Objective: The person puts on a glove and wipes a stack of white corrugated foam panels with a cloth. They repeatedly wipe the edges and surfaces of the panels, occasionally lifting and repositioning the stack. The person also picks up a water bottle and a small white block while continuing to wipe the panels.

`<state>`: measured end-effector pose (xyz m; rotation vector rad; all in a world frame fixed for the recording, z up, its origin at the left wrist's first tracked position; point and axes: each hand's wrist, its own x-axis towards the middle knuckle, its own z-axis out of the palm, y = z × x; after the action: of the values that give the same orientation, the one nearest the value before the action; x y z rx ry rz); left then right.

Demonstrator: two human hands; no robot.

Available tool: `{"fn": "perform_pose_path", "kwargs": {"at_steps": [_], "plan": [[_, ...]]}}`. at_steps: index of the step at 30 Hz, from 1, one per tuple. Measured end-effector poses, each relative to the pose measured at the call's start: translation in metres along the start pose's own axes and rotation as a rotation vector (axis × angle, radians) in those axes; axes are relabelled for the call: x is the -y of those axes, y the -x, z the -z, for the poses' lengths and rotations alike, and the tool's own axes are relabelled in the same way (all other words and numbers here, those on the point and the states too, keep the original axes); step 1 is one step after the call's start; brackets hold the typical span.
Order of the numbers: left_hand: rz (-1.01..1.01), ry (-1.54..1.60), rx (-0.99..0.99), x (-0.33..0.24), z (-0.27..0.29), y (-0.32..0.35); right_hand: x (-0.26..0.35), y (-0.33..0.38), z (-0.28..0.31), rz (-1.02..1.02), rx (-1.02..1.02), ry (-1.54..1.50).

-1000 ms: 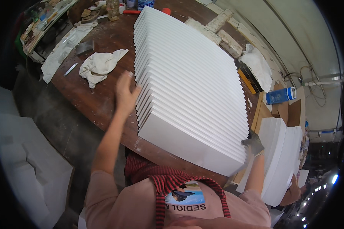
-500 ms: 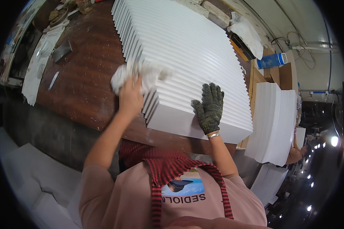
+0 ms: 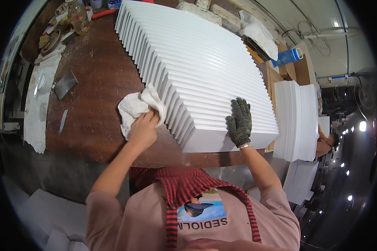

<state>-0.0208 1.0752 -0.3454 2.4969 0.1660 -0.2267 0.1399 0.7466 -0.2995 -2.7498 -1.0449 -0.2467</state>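
Left hand: the bare left hand (image 3: 143, 131), just left of the centre of the frame, had its grip closed on a bunched white cloth (image 3: 132, 109), the fingers pinching its lower right part.
Cloth: it sat up and to the left of the knuckles, partly over the counter (image 3: 96, 79), with its right fold at the stepped left side of the ridged white stack (image 3: 201, 67); how firmly it pressed there could not be told.
Ridged stack: it filled the upper middle of the frame, its long axis running from the top down toward the lower right, while the single ridges ran across, dipping to the right.
Stack from the left grip: it lay to the right and up, the stepped ends being the nearest part.
Right hand: the gloved right hand (image 3: 240, 124) rested on the stack's near end, right of centre, fingers extended upward in the frame and gripping nothing.
Nearer hand: the left was closer to the stepped side, the right to the near right corner.
Beside the cloth: a grey metal plate (image 3: 65, 85) lay farther left, with a thin strip (image 3: 63, 121) below it.
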Motion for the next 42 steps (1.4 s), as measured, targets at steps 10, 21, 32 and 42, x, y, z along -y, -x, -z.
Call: {"fn": "perform_pose_path", "kwargs": {"at_steps": [10, 21, 32, 42], "plan": [[-0.184, -0.112, -0.299, -0.002, 0.005, -0.036, 0.005, -0.003, 0.005, 0.004, 0.006, 0.003], [-0.197, 0.085, -0.562, 0.035, 0.011, -0.065, 0.004, -0.006, 0.005, 0.007, 0.007, -0.014], [0.355, -0.499, -0.42, 0.113, 0.06, 0.045, 0.001, -0.006, 0.002, 0.012, -0.003, -0.024], [-0.064, 0.532, -0.413, 0.017, 0.0, -0.046, 0.002, -0.007, 0.004, 0.005, -0.02, -0.047]]}}
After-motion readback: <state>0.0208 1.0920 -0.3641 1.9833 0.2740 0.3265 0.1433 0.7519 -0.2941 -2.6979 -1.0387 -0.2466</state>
